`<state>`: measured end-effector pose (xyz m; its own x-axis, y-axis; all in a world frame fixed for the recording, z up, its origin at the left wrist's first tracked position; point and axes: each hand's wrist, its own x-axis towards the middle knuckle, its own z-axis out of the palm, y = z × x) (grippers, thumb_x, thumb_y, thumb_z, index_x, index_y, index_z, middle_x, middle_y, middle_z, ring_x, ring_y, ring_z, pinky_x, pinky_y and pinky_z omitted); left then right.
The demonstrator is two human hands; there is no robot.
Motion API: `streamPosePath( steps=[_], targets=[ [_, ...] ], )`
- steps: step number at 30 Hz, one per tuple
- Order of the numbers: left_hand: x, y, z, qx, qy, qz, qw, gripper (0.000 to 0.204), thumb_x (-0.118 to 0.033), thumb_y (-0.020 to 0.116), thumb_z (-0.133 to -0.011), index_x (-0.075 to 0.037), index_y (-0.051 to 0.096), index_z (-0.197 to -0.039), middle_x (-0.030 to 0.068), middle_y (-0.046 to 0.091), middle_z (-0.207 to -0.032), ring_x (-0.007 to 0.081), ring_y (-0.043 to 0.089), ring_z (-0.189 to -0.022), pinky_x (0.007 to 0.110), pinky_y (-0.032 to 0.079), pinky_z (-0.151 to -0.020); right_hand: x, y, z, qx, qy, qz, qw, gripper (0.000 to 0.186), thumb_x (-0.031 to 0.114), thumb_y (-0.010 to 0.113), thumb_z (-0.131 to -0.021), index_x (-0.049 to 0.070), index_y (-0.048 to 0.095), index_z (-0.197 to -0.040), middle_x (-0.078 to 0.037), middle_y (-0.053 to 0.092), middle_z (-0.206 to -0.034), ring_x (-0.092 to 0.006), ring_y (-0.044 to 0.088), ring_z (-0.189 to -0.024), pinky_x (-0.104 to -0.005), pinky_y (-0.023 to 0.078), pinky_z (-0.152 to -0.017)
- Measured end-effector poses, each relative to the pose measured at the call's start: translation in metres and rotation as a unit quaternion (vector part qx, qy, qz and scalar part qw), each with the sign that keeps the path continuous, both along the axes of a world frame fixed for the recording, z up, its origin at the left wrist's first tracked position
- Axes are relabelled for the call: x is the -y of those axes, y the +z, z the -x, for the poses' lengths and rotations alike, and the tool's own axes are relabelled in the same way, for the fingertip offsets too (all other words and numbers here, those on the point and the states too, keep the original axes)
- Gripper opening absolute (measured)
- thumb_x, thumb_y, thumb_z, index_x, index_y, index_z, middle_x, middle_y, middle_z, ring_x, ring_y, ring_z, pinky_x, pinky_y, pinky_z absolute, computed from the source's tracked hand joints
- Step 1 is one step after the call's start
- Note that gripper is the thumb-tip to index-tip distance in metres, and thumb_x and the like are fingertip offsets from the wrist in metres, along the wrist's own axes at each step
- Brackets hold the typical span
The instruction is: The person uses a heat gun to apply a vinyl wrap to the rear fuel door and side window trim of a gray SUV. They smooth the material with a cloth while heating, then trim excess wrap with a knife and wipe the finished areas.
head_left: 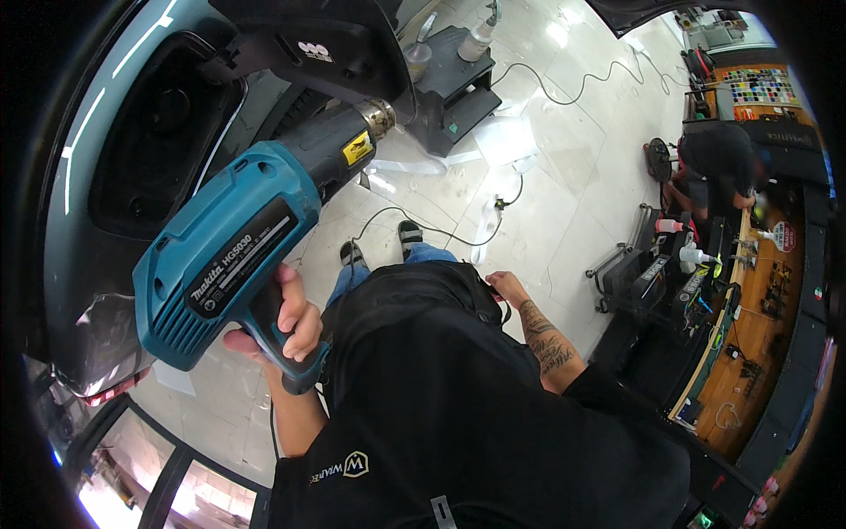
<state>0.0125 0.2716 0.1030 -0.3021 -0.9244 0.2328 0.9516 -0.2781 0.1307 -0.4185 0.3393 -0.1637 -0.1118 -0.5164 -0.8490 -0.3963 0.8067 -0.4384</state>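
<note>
My left hand [301,319] is wrapped around the handle of a teal and black heat gun [233,234], held up at the left. Its metal nozzle [377,118] points up and right, close to the lower edge of a black plastic flap [322,44]. Left of the gun, a dark recess [159,132] opens in a grey-blue car panel [86,150]. Down by my hip, my right hand [506,288] has its fingers curled against my black clothing. Whatever those fingers hold, if anything, is hidden.
A small black stand [454,75] holds spray bottles at the top. The gun's cord [397,210] and other cables run across the tiled floor [564,185]. To the right, another person [718,163] bends beside a long wooden bench [749,353], near a black cart [630,278].
</note>
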Motion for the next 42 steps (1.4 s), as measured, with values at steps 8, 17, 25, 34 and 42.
streamPosePath(
  steps=[8, 17, 25, 34, 42],
  targets=[
    [0.002, 0.007, 0.005, 0.008, 0.028, 0.043, 0.999, 0.076, -0.033, 0.075, -0.073, 0.004, 0.029, -0.120, 0.0111, 0.051, -0.077, 0.0220, 0.059, -0.052, 0.024, 0.046, -0.041, 0.027, -0.006, 0.009, 0.002, 0.018, -0.004, 1.000, 0.023, 0.023, 0.055, -0.088, 0.001, 0.060, -0.082, -0.006, 0.059, -0.062, -0.0135, 0.054, -0.049, -0.0270, 0.046, -0.045],
    [0.006, 0.012, 0.010, 0.012, 0.051, 0.079, 0.995, 0.076, -0.033, 0.074, -0.075, 0.004, 0.028, -0.122, 0.0111, 0.052, -0.078, 0.0228, 0.060, -0.054, 0.025, 0.048, -0.042, 0.057, -0.019, 0.025, 0.026, 0.053, -0.001, 0.998, 0.024, 0.024, 0.053, -0.088, 0.002, 0.061, -0.086, -0.007, 0.062, -0.065, -0.0135, 0.056, -0.050, -0.0262, 0.047, -0.047],
    [0.016, 0.023, 0.006, -0.031, 0.037, 0.147, 0.988, 0.082, -0.028, 0.076, -0.072, 0.009, 0.029, -0.127, 0.0147, 0.050, -0.081, 0.0254, 0.059, -0.059, 0.027, 0.046, -0.048, 0.145, 0.033, -0.027, 0.074, 0.087, 0.070, 0.991, 0.024, 0.027, 0.052, -0.090, 0.005, 0.061, -0.093, -0.003, 0.063, -0.074, -0.0107, 0.059, -0.062, -0.0244, 0.047, -0.056],
    [0.027, 0.028, -0.007, -0.024, 0.035, 0.179, 0.983, 0.083, -0.027, 0.077, -0.071, 0.009, 0.029, -0.128, 0.0153, 0.050, -0.081, 0.0265, 0.059, -0.059, 0.028, 0.047, -0.049, 0.200, 0.103, -0.075, 0.105, 0.121, 0.164, 0.973, 0.027, 0.028, 0.053, -0.091, 0.004, 0.061, -0.099, -0.003, 0.063, -0.078, -0.0097, 0.059, -0.066, -0.0229, 0.046, -0.061],
    [0.009, 0.045, -0.018, 0.058, 0.073, 0.088, 0.992, 0.087, -0.005, 0.072, -0.064, 0.008, 0.022, -0.134, 0.0171, 0.049, -0.094, 0.0304, 0.057, -0.066, 0.035, 0.045, -0.053, 0.225, 0.214, -0.130, 0.151, 0.165, 0.360, 0.906, 0.025, 0.020, 0.052, -0.092, 0.000, 0.061, -0.105, -0.002, 0.061, -0.077, -0.0101, 0.056, -0.067, -0.0223, 0.046, -0.064]
  ],
)
